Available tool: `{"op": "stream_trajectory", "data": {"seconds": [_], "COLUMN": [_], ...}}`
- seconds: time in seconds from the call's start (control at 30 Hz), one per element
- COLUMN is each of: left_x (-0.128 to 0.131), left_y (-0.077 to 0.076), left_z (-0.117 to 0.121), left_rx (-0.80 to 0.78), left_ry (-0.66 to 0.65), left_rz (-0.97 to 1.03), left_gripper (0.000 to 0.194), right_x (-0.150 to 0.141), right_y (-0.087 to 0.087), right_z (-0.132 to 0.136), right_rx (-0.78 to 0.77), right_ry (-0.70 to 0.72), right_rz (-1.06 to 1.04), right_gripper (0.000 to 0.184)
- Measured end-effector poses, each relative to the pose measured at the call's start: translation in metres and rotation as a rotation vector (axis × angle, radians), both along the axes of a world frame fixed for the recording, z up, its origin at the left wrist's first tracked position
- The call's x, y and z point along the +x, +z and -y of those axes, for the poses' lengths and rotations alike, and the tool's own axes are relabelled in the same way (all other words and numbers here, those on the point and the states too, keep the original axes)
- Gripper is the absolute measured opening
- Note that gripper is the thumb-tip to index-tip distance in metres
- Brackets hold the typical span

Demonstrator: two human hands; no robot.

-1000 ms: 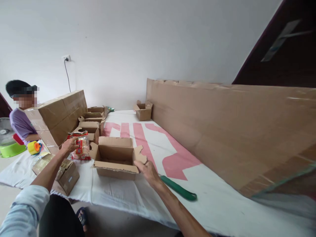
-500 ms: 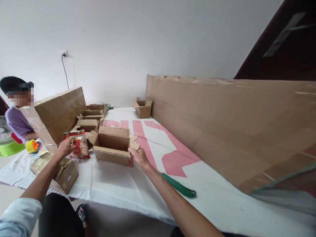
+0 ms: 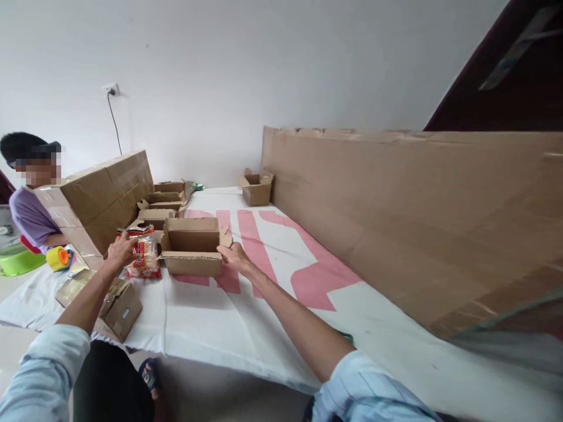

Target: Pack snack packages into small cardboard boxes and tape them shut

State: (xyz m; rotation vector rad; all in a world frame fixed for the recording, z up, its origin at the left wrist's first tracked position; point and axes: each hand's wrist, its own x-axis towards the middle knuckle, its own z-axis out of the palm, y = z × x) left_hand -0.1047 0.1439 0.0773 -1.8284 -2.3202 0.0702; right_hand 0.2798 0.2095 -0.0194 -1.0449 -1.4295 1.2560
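Observation:
My left hand (image 3: 122, 251) is at the upper left side of clear-and-red snack packets (image 3: 146, 258), its fingers bent against the wrapping. At least two packets seem to stand one behind the other, and pale pieces show through the front one. My right hand (image 3: 235, 258) pinches the right end of an open cardboard box (image 3: 193, 265), by its raised flap. The box sits upright on the white cloth, just right of the packets. Its visible inside is bare brown cardboard, with part of the bottom hidden by the front wall.
Several open boxes (image 3: 165, 198) line up behind, beside a stack of taped cartons (image 3: 105, 193). A taped carton (image 3: 121, 313) lies near the front edge. A tape dispenser (image 3: 59, 258) and a person in purple (image 3: 33, 214) are left. A long cardboard panel (image 3: 396, 217) borders the right.
The open box has shifted left, closer to the packets, with my right hand on its end. My left hand stays at the packets. My right forearm now covers most of the green strap.

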Motion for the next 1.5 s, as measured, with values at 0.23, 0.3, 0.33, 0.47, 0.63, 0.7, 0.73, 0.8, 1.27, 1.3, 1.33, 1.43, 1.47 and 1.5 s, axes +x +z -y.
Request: {"op": "stream_trajectory", "data": {"seconds": [0.23, 0.3, 0.33, 0.47, 0.63, 0.7, 0.73, 0.8, 1.27, 1.3, 1.33, 1.43, 1.47, 1.5], "left_x": [0.007, 0.011, 0.013, 0.014, 0.010, 0.009, 0.008, 0.006, -0.016, -0.022, -0.030, -0.059, -0.070, -0.081], "left_y": [-0.010, -0.013, -0.013, -0.009, -0.002, -0.001, -0.001, -0.001, 0.004, 0.004, 0.004, 0.002, 0.002, 0.002], "left_z": [-0.007, -0.005, -0.004, 0.002, 0.016, 0.021, 0.024, 0.029, 0.066, 0.075, 0.086, 0.122, 0.133, 0.143], "left_rx": [-0.018, -0.011, -0.009, -0.005, 0.010, 0.020, 0.028, 0.046, 0.254, 0.296, 0.338, 0.425, 0.436, 0.436], "left_ry": [0.083, 0.092, 0.094, 0.106, 0.096, 0.098, 0.094, 0.075, -0.081, -0.095, -0.099, 0.009, 0.082, 0.160], "left_rz": [-0.008, -0.008, -0.005, 0.011, 0.028, 0.042, 0.047, 0.049, 0.151, 0.159, 0.160, 0.127, 0.121, 0.128], "left_gripper": [0.048, 0.046, 0.046, 0.051, 0.054, 0.056, 0.056, 0.053, 0.047, 0.044, 0.042, 0.044, 0.046, 0.048], "right_x": [-0.006, -0.009, -0.010, -0.005, 0.012, 0.017, 0.019, 0.022, 0.033, 0.036, 0.039, 0.045, 0.046, 0.047], "right_y": [-0.003, -0.004, -0.005, -0.009, -0.017, -0.022, -0.025, -0.031, -0.076, -0.079, -0.083, -0.096, -0.099, -0.103], "right_z": [-0.012, -0.014, -0.014, -0.008, 0.009, 0.016, 0.019, 0.027, 0.082, 0.083, 0.084, 0.089, 0.090, 0.092], "right_rx": [-0.014, -0.011, -0.007, 0.030, 0.099, 0.108, 0.108, 0.105, 0.157, 0.164, 0.170, 0.183, 0.188, 0.194], "right_ry": [0.036, 0.033, 0.031, 0.037, 0.014, -0.006, -0.015, -0.030, -0.103, -0.113, -0.118, -0.116, -0.117, -0.125], "right_rz": [0.015, 0.005, -0.002, -0.023, -0.034, -0.042, -0.044, -0.046, 0.076, 0.102, 0.128, 0.180, 0.190, 0.198], "right_gripper": [0.026, 0.030, 0.033, 0.048, 0.063, 0.066, 0.068, 0.070, 0.062, 0.061, 0.059, 0.051, 0.049, 0.047]}}
